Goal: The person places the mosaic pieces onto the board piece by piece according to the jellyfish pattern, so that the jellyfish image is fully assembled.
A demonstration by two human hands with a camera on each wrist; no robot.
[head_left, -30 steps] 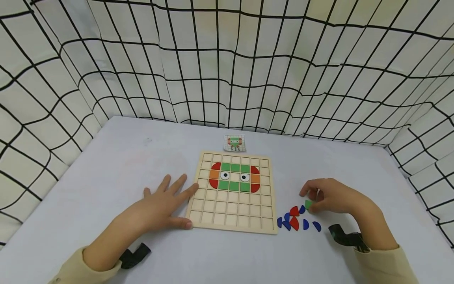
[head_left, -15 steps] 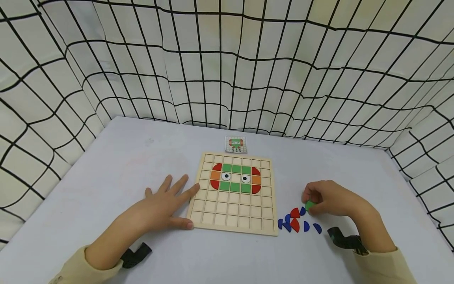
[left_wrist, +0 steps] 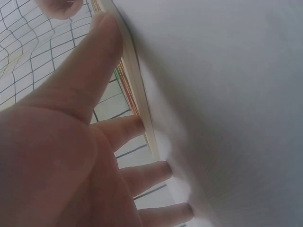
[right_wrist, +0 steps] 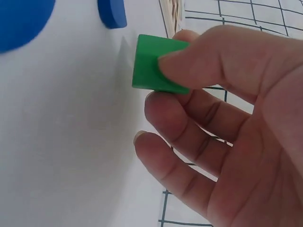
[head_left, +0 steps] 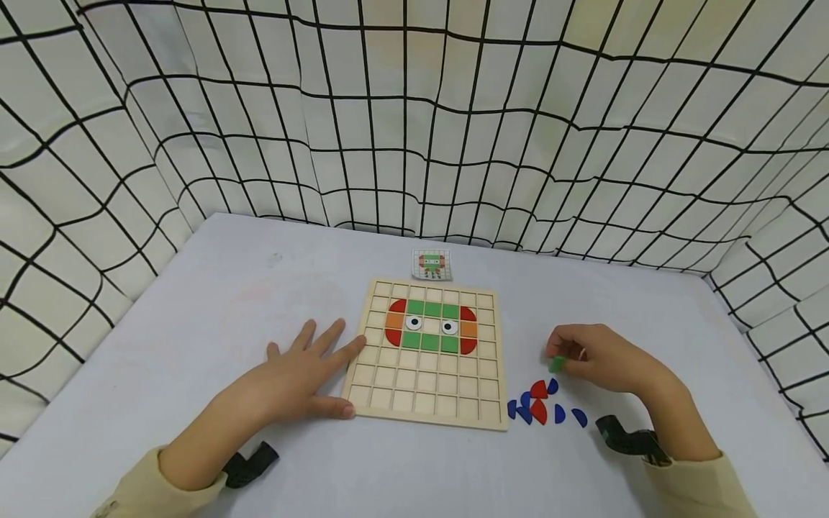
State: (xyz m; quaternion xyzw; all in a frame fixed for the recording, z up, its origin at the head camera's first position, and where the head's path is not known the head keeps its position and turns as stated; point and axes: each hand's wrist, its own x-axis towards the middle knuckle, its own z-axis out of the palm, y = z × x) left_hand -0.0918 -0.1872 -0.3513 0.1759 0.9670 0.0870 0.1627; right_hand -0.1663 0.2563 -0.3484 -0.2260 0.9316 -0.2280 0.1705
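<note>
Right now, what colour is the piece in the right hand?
Green; the right-wrist view shows it best.

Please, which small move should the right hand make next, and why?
Probably carry the green square leftward over the board: the right hand pinches it, the left hand touches the board's edge, and cells below the lower green row are bare.

Green on the square tile [right_wrist: 147, 64], red on the quarter-round pieces [head_left: 538, 412], blue on the half-round pieces [head_left: 560, 414]; pale grid across the wooden board [head_left: 424, 378]; white over the bench [head_left: 291, 259].
</note>
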